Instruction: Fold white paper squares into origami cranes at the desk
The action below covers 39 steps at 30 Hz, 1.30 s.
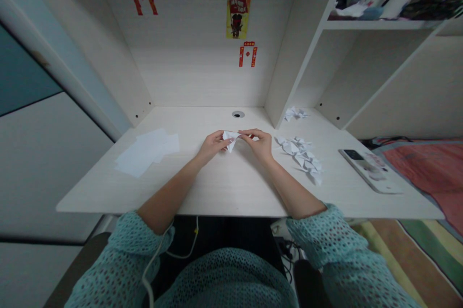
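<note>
A small piece of folded white paper (230, 138) is held up over the middle of the desk (224, 187). My left hand (213, 146) grips its left side between thumb and fingers. At its right end, my right hand (259, 143) pinches a narrow point of the same paper. Off to the left lies a spread stack of flat white paper sheets (146, 151). Several folded white paper pieces (302, 156) are heaped to the right of my right hand, and a smaller group of folded pieces (295, 114) lies farther back.
A phone in a pale case (369, 171) rests near the desk's right edge. An upright panel (307, 47) divides the desk's back right, with a shelf (376, 24) holding bags above. A white cable (148, 274) hangs by my left sleeve. A round cable hole (238, 114) sits at the back.
</note>
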Available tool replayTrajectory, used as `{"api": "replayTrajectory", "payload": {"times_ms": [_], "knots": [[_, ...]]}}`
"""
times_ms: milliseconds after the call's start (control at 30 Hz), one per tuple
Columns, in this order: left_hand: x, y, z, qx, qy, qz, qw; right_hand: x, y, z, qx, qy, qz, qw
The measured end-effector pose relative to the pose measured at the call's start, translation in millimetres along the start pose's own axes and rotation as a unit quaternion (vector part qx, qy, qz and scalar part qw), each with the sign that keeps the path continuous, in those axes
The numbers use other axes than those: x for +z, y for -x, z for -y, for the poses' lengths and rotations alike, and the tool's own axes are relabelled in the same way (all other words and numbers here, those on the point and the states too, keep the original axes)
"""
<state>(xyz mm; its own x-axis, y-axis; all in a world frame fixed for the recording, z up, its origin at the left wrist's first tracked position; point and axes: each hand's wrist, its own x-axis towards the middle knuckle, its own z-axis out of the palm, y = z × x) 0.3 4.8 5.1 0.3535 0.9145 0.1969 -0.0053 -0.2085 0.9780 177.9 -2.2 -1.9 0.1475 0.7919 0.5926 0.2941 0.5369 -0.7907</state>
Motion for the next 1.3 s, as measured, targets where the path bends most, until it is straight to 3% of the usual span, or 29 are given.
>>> {"api": "replayTrajectory", "payload": {"times_ms": [267,600,800,967,1300], "knots": [[-5.6,-2.8,1.7,-0.011,0.002,-0.025,1.000,-2.0,-2.1,-0.8,0.001,-0.021,0.053,0.998],[-6.7,-0.9,-0.4,-0.010,-0.019,-0.024,0.999,-5.4,-4.3,-3.7,-0.026,0.072,-0.005,0.997],[-3.7,-0.2,4.3,0.006,-0.026,-0.035,0.999,-3.9,-2.3,1.9,-0.056,0.019,0.069,0.996],[-2.9,0.7,8.8,0.030,-0.054,-0.025,0.998,-0.6,-1.0,-0.7,-0.074,0.039,0.111,0.990],[-0.4,5.3,7.1,0.068,-0.154,-0.072,0.983,0.0,2.6,-9.3,-0.121,0.107,0.074,0.984]]}}
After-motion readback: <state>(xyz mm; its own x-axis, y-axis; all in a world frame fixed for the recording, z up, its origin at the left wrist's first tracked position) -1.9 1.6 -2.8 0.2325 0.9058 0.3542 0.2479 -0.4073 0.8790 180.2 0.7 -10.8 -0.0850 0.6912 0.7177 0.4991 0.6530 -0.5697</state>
